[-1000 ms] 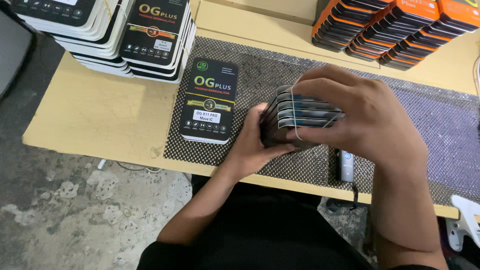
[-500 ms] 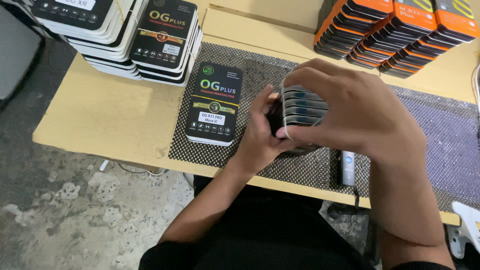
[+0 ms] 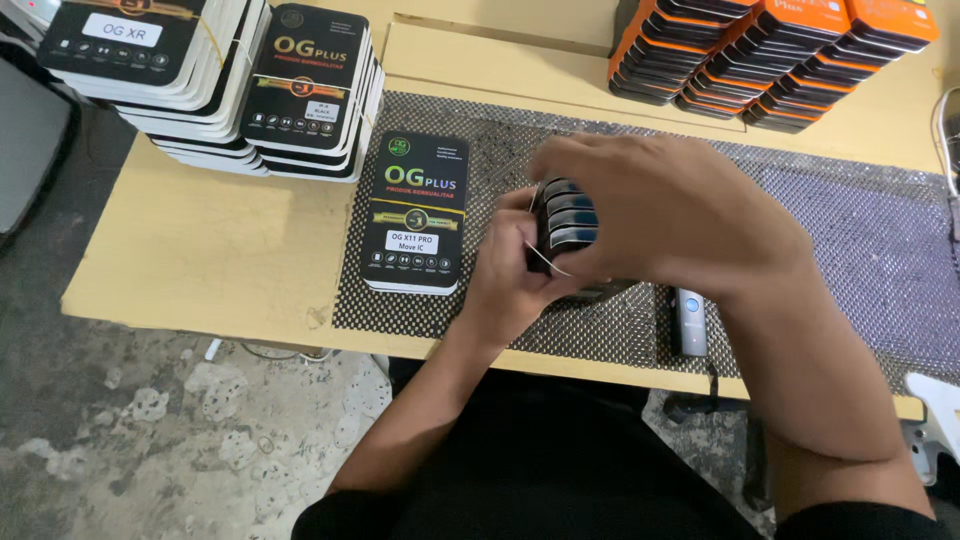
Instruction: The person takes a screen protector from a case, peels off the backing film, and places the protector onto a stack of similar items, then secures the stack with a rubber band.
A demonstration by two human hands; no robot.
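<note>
Both my hands hold a bundle of several flat black boxes (image 3: 568, 222) stood on edge over the black mesh mat (image 3: 850, 250). My right hand (image 3: 670, 215) covers the bundle from above and the right. From the left side, my left hand (image 3: 520, 285) grips its lower end, with a thin elastic band running across the boxes near the thumb. A single flat black box with green and white print (image 3: 415, 212) lies flat on the mat just left of my hands.
Two stacks of white-edged black boxes (image 3: 215, 85) stand at the table's back left. Rows of orange-and-black boxes (image 3: 770, 50) lean at the back right. A small grey device (image 3: 690, 322) lies on the mat near the front edge. The wooden table (image 3: 200, 250) ends over a concrete floor.
The bundle has been turned from lying across to standing more on edge, and my left hand has shifted to its lower left end. The view has tilted slightly.
</note>
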